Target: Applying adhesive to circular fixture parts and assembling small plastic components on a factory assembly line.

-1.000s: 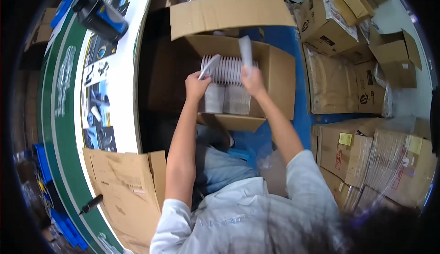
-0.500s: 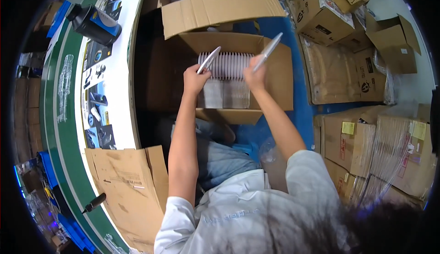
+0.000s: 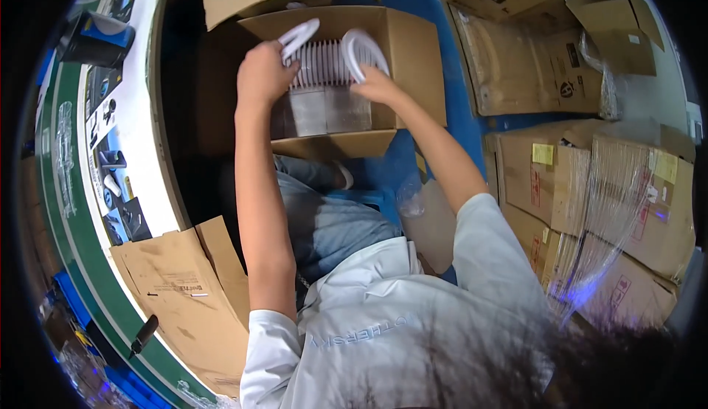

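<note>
My left hand (image 3: 264,75) grips a flat white ring (image 3: 300,34), which is tilted over an open cardboard box (image 3: 417,70). Pinched by its lower edge in my right hand (image 3: 377,87) is a second white ring (image 3: 349,53), turned so that its round opening shows; it is blurred. Below and between the hands, a row of thin white discs or rings (image 3: 318,62) stands on edge in the box. Nearer to me in the same box lies a pale, partly see-through block of packed items (image 3: 328,111); what it is made of I cannot tell.
A white-topped bench (image 3: 151,121) runs along the left, bearing a dark bottle (image 3: 96,40) and printed pictures. A folded cardboard carton (image 3: 181,291) leans by it. Wrapped cartons (image 3: 612,188) stack up at the right, with more open boxes (image 3: 535,62) beyond. Blue flooring (image 3: 461,77) shows between.
My view has shifted, so the box sits higher and further left. Both rings, seen nearly edge-on before, now face me more with their openings showing. Each hand keeps its ring.
</note>
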Motion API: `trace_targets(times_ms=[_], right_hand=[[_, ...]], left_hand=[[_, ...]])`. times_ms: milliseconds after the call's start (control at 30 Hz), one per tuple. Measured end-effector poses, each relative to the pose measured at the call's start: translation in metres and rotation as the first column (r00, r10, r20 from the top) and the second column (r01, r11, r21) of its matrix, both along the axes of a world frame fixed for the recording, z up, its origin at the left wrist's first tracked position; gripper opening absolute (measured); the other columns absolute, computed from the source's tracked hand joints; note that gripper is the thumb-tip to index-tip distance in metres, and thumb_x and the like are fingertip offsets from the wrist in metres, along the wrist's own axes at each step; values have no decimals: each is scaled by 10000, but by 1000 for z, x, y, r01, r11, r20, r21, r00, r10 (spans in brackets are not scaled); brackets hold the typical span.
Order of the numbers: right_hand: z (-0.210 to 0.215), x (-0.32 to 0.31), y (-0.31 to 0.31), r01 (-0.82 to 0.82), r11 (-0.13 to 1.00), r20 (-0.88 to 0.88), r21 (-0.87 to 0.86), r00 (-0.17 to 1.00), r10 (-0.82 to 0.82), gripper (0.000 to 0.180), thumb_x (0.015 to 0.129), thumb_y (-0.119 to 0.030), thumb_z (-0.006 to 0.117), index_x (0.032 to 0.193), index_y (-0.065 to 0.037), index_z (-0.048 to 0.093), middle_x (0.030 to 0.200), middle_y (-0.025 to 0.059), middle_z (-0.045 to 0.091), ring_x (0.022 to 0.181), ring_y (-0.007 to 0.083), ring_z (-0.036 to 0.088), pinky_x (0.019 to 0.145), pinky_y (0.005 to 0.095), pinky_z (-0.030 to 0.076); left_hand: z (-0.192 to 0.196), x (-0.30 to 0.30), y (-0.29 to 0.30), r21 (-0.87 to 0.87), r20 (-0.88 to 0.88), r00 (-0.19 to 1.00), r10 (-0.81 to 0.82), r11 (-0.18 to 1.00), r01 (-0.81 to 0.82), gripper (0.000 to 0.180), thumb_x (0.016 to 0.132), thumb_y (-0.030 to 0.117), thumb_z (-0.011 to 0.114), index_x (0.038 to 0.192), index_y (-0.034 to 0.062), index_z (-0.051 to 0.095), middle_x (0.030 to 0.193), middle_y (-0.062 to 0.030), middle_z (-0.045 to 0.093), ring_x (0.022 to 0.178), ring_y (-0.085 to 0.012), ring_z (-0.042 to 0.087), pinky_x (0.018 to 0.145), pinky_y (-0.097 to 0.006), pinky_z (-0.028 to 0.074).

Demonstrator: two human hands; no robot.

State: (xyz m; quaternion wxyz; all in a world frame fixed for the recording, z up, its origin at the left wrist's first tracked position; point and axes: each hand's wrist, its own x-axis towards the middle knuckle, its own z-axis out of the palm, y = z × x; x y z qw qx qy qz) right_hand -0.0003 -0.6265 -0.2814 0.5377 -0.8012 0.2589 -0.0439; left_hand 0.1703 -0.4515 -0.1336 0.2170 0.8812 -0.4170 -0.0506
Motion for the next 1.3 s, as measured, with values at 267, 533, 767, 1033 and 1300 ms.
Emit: trace_targets(times_ms=[267,533,767,1033,1300], right_hand=[[-23,2,13,-45,996,-101,71,993,52,106,727,-105,637,822,-65,611,706,11,577,656,125,527,595,305,441],[-10,15,45,12,994,103,112,994,-24,135,773,-85,597,897,-37,621,720,36,597,661,141,541,606,318,447],[6,20,57,159,987,155,14,975,-159,124,727,-70,590,843,-26,584,753,108,612,742,219,601,690,375,474],[-4,-26,32,297,897,267,327,882,-389,280,925,-237,600,1081,-10,649,925,45,664,843,154,616,789,315,494],[79,-44,47,-20,770,475,638,797,-373,677,1048,-463,222,1518,20,168,1563,146,271,1481,286,128,1203,434,97]], left_hand=[[-35,-58,-17,-317,-22,992,-121,942,108,175,676,147,740,803,72,647,812,-148,658,795,-372,636,713,-467,507],[-34,-52,-1,-434,161,983,-92,888,154,126,695,102,695,799,66,634,795,-166,646,781,-371,632,687,-471,498],[-28,-58,1,-501,188,981,-40,856,131,135,695,105,693,769,42,600,787,-178,623,771,-401,615,681,-480,494],[-29,-36,12,-507,-430,870,241,733,-453,197,788,174,753,836,2,670,631,-53,632,610,-99,602,596,-278,487],[-54,-39,21,-248,-923,57,-381,473,-845,562,922,474,626,1111,-54,587,1035,-142,642,806,-218,655,680,-350,567]])
